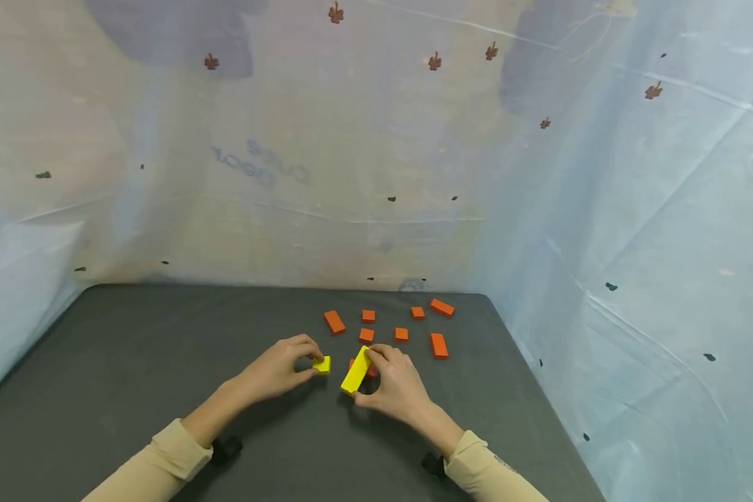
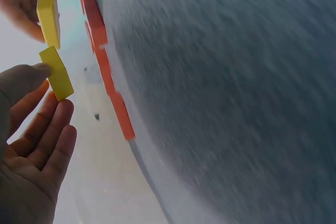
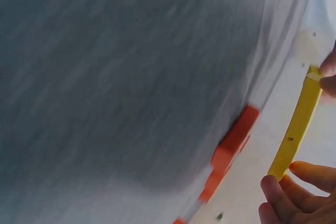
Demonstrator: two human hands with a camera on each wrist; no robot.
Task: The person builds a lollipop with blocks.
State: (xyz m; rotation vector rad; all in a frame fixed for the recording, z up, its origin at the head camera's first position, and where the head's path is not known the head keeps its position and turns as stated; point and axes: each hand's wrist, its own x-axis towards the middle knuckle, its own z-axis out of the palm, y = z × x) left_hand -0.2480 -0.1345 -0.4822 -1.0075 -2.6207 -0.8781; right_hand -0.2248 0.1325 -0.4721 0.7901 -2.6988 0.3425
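Observation:
My left hand (image 1: 282, 366) pinches a small square yellow block (image 1: 323, 365) between thumb and fingers. In the left wrist view that block (image 2: 59, 77) shows edge-on, with the other fingers spread below it. A longer yellow block (image 1: 355, 371) is gripped at its ends by my right hand (image 1: 398, 383), tilted and apart from the table. In the head view a gap separates the two yellow blocks. Behind the long block, a red block (image 1: 371, 372) on the table is partly hidden by it and the right hand.
Beyond the hands, several orange-red blocks lie scattered on the dark table (image 1: 163, 348), among them a long one (image 1: 335, 322), a square one (image 1: 401, 335) and another long one (image 1: 438, 346). Translucent sheeting (image 1: 351, 237) hangs behind the table and along its right side.

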